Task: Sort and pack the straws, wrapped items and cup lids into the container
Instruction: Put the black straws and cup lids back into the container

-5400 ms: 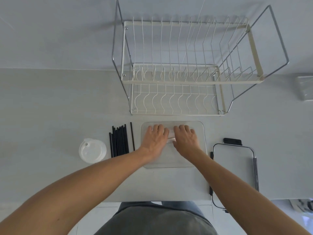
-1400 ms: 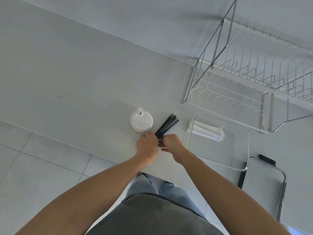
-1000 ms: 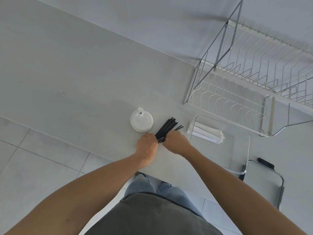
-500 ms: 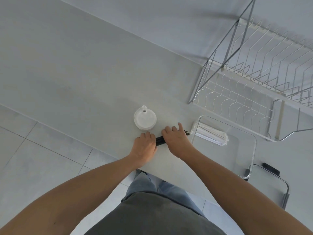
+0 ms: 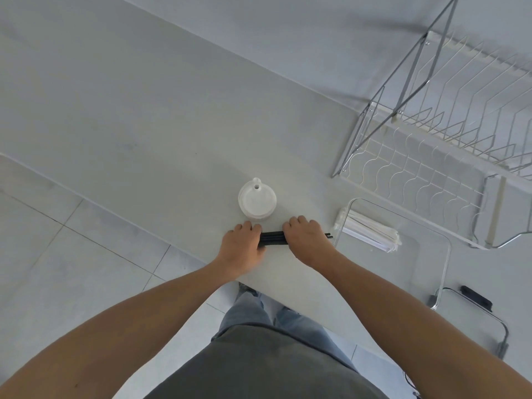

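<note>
— A second ago those black straws (image 5: 273, 238) lay fanned out, pointing away from the person. Now they're gathered into one tight bundle lying crosswise near the table (image 5: 144, 125) edge, and both hands have closed over it

— So the wrapped items (image 5: 370, 232) are done with?

— Looks that way: they're stacked at the far end of the clear container (image 5: 444, 254), just past its rim. I'd say the straws go in next, and the white cup lids (image 5: 257, 200) are untouched, stacked just beyond the knuckles

— How's the bundle held?

— The left hand (image 5: 241, 249) is curled round one end, fingers over the top. The right hand (image 5: 306, 240) wraps the other end, knuckles up, with a few straw tips poking out toward the container. Only a short stretch of black shows between the two. Both forearms reach in low from the body, wrists fairly flat over the table

— Lifted yet?

— Can't tell from here; the bundle seems at or barely off the surface
</note>
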